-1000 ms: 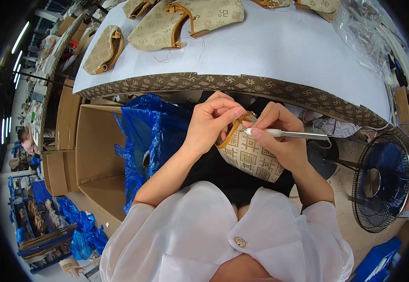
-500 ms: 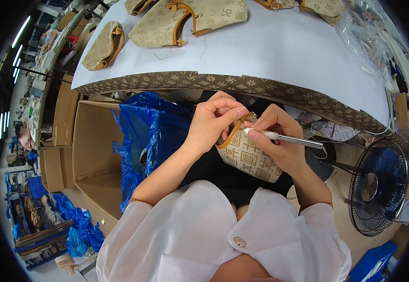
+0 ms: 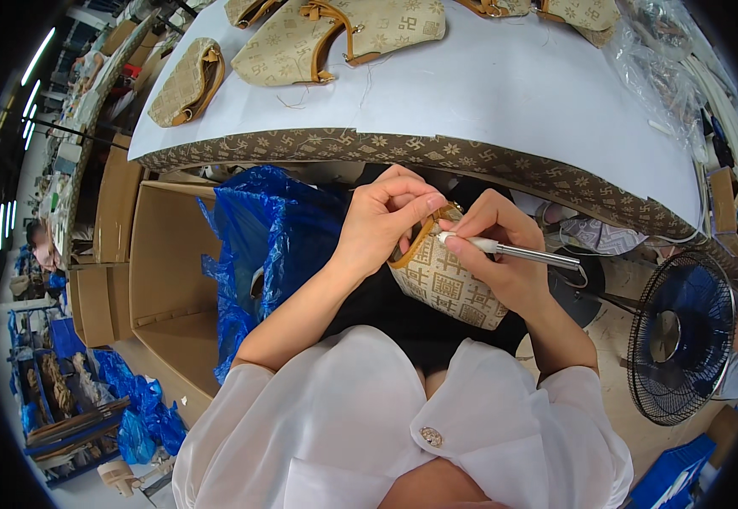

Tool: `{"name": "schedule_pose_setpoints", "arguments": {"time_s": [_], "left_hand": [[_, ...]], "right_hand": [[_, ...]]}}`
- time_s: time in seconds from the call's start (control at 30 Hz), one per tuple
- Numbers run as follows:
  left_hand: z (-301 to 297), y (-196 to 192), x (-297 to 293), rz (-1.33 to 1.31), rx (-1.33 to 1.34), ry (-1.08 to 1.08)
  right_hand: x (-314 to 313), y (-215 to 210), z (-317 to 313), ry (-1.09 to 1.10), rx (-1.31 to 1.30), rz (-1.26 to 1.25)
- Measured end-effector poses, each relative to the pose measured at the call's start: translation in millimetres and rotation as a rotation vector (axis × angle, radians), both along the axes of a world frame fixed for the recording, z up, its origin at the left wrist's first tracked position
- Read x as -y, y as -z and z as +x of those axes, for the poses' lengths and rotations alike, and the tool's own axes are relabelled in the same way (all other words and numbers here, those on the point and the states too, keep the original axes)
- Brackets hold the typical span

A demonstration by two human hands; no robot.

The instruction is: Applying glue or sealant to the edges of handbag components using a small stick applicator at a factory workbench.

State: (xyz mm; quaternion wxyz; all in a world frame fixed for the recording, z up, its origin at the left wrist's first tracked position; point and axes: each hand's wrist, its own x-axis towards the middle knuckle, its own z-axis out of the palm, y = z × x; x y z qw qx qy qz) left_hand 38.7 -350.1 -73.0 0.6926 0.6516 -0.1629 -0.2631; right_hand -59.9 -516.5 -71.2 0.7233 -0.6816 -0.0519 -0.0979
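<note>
Carefully pinched at its tan rim, the pouch (image 3: 447,293) sits in the left hand (image 3: 379,222), thumb against fingers, above the person's lap and just beyond the near edge of the table (image 3: 505,89). The right hand (image 3: 509,246) grips a white-and-silver pen (image 3: 543,254), its tip at the rim, though whether it touches is too small to tell. More bags (image 3: 394,30) lie on the table; a blue liner (image 3: 246,246) hangs left, a fan (image 3: 683,338) stands right.
</note>
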Motion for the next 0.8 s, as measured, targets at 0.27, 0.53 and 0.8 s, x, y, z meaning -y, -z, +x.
{"name": "schedule_pose_setpoints", "arguments": {"time_s": [0.27, 0.53, 0.8], "left_hand": [[0.8, -2.9, -2.5, -0.003, -0.026, 0.017], [-6.1, -14.1, -40.8, 0.071, -0.016, 0.234], [-9.8, -36.7, -51.2, 0.385, 0.511, 0.223]], "right_hand": [[-0.2, 1.0, 0.7, 0.003, 0.031, 0.039], [1.4, 1.6, 0.9, -0.026, 0.067, 0.132], [-1.0, -1.2, 1.8, -0.033, 0.056, 0.037]]}}
